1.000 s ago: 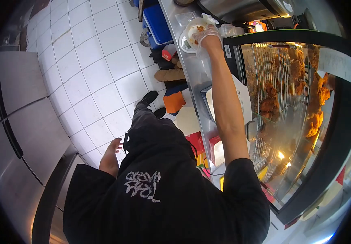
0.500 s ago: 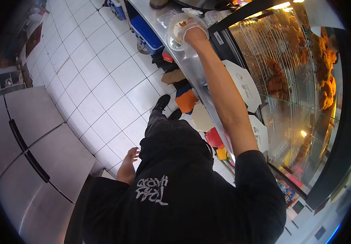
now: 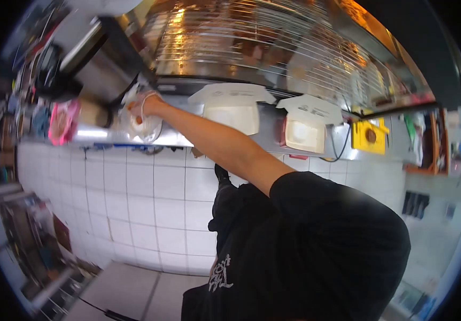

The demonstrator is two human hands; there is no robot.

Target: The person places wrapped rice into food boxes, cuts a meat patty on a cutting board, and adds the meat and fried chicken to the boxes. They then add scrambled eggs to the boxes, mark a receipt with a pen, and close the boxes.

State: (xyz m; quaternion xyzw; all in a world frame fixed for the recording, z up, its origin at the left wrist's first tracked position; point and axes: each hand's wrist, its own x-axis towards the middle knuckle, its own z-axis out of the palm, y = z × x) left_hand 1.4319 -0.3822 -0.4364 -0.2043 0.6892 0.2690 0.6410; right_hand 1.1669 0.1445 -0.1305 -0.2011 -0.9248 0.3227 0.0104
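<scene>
The person is standing at a long steel counter (image 3: 266,135) and is stretching the right arm far out over it, toward the left end. The right hand (image 3: 142,105) is wearing a thin clear glove and is resting on the top edge of a white bowl (image 3: 153,128). The bowl is sitting on the counter at its left part, just under the hand, and something small and orange is showing inside it. The view is blurred there, so I cannot tell whether the fingers are closing on the rim or only touching it. The left hand is not showing anywhere.

Just left of the bowl a pink thing (image 3: 62,121) is lying on the counter, and beyond the bowl a big steel pot (image 3: 103,65) is standing, near the hand. To the right of the arm two white boxes are lying open with the lids up: the first box (image 3: 232,111) is near the forearm, the second box (image 3: 304,132) is farther right, with a strip of bare steel between them. Right of the second box a yellow thing (image 3: 370,137) is sitting, and a dark cable is hanging beside it.

Behind the counter a glass warming case (image 3: 273,45) with wire racks is glowing orange. The person is wearing a black shirt (image 3: 321,251), and the white tiled floor (image 3: 150,199) is spreading out on the near side of the counter.
</scene>
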